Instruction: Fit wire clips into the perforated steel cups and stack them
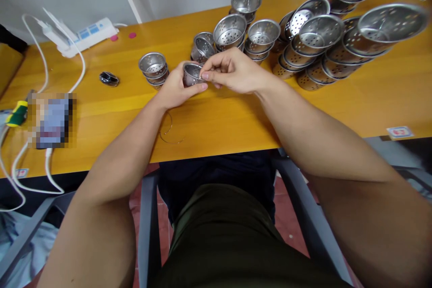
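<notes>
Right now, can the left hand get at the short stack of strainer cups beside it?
Path, probably yes: the stack sits just beside the left hand, only bare table between. But that hand grips a strainer cup, its rim pinched by the right hand, so it isn't free to grasp.

Two hands counted: left hand (173,87), right hand (236,72). One strainer cup (191,73) held. In small stack (153,68): about three made out. Other strainer cups (320,31): over twenty, nested, exact number not determinable. Two pink caps (132,34). One power strip (88,36). One wire ring (168,128).
</notes>
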The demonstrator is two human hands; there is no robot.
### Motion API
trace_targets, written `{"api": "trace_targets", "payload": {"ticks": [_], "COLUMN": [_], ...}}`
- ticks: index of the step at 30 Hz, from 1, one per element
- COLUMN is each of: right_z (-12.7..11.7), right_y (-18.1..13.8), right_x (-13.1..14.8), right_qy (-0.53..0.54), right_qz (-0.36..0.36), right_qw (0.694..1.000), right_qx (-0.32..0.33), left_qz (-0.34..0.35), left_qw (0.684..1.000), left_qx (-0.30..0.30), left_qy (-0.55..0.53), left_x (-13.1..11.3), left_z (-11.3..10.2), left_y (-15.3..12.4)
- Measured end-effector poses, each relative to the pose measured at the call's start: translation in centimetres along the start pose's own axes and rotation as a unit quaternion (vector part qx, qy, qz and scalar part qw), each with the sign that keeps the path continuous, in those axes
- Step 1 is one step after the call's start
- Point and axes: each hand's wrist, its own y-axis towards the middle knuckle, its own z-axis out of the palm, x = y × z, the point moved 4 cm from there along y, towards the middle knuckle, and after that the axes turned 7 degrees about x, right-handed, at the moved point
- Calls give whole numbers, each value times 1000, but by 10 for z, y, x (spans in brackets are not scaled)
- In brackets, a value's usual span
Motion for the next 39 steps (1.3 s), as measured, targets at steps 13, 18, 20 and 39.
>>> {"api": "trace_targets", "payload": {"ticks": [13,18,20,39], "right_z": [-3,-8,-6,3], "right_y": [-1,-9,-12,-13], "right_x": [-4,5,9,17], "right_qy": [-78,-225,-258,-270], "right_qz": [-17,-41,-50,-32], "right_qw": [994,968,961,957], "right_qx": [-76,-103,-85,-102], "left_qz": [26,55,69,48], "left_qw": [1000,995,994,992], "left_qx": [-13,-75,-78,-108], "left_qy": [-4,26,31,49], "left_x": [-1,13,18,-11], "left_z": [-2,-6,-5,-4], "left_y": [2,4,5,0]}}
